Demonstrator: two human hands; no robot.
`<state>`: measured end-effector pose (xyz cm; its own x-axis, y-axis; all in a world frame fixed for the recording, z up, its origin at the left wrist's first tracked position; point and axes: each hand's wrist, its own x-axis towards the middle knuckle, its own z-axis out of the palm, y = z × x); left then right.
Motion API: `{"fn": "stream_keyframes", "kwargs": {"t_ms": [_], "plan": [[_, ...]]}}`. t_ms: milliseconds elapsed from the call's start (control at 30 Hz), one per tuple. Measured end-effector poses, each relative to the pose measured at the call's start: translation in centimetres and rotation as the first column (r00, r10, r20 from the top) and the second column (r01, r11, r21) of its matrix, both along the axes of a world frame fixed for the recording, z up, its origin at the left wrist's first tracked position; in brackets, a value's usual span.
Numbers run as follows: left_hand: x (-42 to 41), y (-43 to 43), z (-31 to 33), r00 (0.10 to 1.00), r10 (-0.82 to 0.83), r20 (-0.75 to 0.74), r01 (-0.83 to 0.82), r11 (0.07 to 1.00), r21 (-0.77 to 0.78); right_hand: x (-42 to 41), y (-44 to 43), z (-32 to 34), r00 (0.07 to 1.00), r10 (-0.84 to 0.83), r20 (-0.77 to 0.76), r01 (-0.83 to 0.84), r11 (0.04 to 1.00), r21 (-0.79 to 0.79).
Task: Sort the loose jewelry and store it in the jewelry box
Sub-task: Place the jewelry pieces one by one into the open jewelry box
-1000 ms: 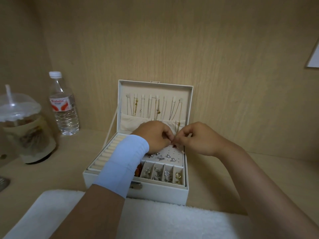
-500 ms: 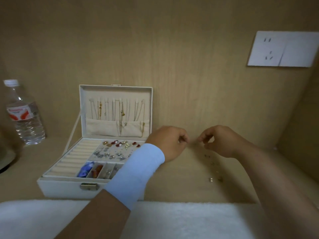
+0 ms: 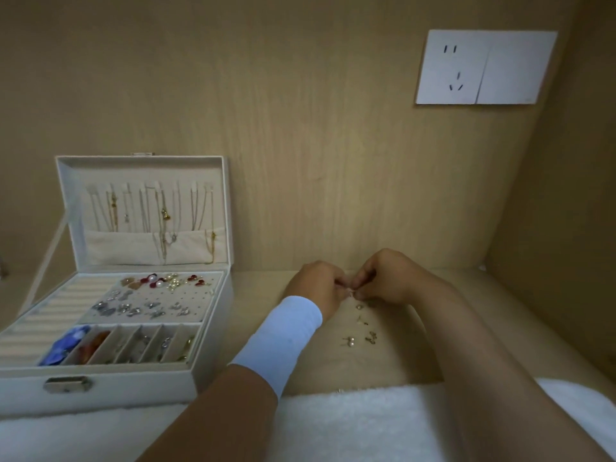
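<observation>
The left hand [image 3: 315,288] and the right hand [image 3: 391,281] meet fingertip to fingertip, both pinching one tiny earring [image 3: 350,292] just above the tabletop [image 3: 328,365]; more loose earrings [image 3: 361,331] lie near them, and the open jewelry box [image 3: 133,393] stands well to their left

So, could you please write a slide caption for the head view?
Left hand and right hand pinch a small piece of jewelry near loose earrings beside the open jewelry box.

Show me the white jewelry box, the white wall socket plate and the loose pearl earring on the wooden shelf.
white jewelry box [image 3: 140,390], head view, front wall.
white wall socket plate [image 3: 485,67], head view, plate's middle.
loose pearl earring [image 3: 350,342], head view, its pearl.
</observation>
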<state>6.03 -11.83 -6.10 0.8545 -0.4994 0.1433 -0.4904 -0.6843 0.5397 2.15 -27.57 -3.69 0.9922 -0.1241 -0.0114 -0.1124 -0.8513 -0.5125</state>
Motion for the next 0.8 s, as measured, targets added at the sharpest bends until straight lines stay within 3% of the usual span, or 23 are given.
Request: {"fn": "stream_keyframes", "kwargs": {"t_ms": [300, 533, 800], "plan": [[0.3, 0.6, -0.2, 0.995, 0.056, 0.077, -0.055, 0.998, -0.015, 0.4, 0.8, -0.2, 0.999, -0.005, 0.034, 0.006, 1.000, -0.002], [-0.1, 3.2, 2.4, 0.986, 0.150, 0.065, -0.145, 0.986, -0.079, 0.6, 3.1, 0.4, 0.976, 0.041, 0.215, -0.076, 0.985, 0.157], [-2.1, 9.0, 6.0, 0.982, 0.140, 0.124, -0.132, 0.989, -0.071, -0.1, 8.5, 2.6, 0.916, 0.144, 0.375, -0.228, 0.954, 0.192]]}}
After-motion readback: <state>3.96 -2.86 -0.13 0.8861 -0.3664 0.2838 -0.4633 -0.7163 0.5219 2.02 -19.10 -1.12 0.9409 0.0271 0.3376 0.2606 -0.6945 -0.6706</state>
